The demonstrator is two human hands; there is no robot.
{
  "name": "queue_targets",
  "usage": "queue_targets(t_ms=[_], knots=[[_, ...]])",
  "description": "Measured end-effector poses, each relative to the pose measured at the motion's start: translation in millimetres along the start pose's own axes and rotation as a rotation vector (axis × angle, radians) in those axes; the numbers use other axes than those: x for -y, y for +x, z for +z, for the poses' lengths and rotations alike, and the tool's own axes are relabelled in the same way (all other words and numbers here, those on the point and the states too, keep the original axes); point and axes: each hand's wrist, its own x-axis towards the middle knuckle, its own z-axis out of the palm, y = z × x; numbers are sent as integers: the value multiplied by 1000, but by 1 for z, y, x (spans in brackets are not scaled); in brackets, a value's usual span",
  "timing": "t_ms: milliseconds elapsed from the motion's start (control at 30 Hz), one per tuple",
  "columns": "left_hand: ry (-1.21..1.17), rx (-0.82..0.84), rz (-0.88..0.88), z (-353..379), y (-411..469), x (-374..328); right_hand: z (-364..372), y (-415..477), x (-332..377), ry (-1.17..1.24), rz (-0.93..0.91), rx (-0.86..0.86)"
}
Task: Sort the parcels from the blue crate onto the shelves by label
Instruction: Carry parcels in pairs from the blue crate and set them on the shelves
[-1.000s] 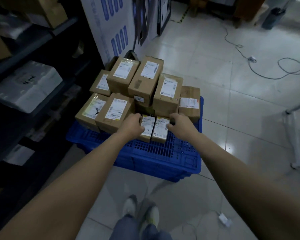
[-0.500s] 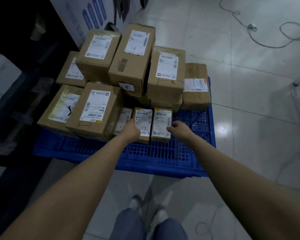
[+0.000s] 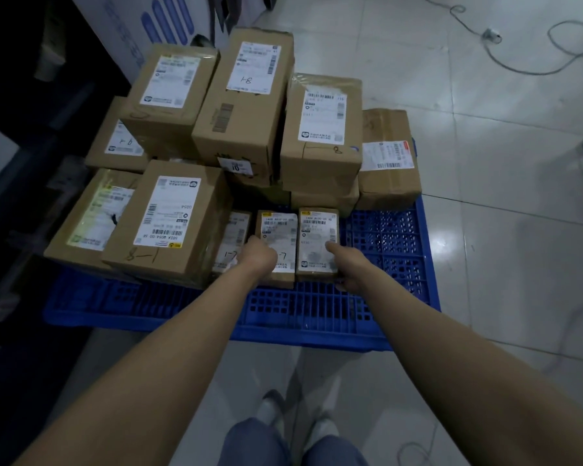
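Note:
A blue crate (image 3: 317, 314) on the floor carries several brown cardboard parcels with white labels. Three small parcels lie side by side at its near middle. My left hand (image 3: 261, 258) grips the near left corner of the middle small parcel (image 3: 278, 227). My right hand (image 3: 349, 265) holds the right small parcel (image 3: 317, 230) at its near right corner, thumb on the label and fingers under the edge. The left small parcel (image 3: 234, 235) is partly hidden by my left hand. A big parcel marked "8-1" (image 3: 169, 220) stands just left of them.
Taller stacked parcels (image 3: 246, 95) fill the back of the crate. Dark shelving (image 3: 17, 129) runs along the left. A white panel with blue stripes (image 3: 148, 25) leans behind the crate. Cables (image 3: 519, 65) lie on the tiled floor at the far right. My feet (image 3: 293, 415) stand before the crate.
The view has come closer and tilted down onto the crate. Both hands have stayed on the two small parcels and settled round their near corners.

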Motion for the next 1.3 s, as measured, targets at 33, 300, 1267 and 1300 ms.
queue_targets(t_ms=[33,300,1267,1300], knots=[[-35,-3,-18,1,2,2,-1,2,0,13,3,2],[-217,22,-88,11,-2,2,-16,4,-1,-3,3,-5],[-975,-519,475,-302,-268,-98,51,-358,224,66,-670,294],[-994,-571,499,-312,-280,-90,64,-367,226,63,-674,357]])
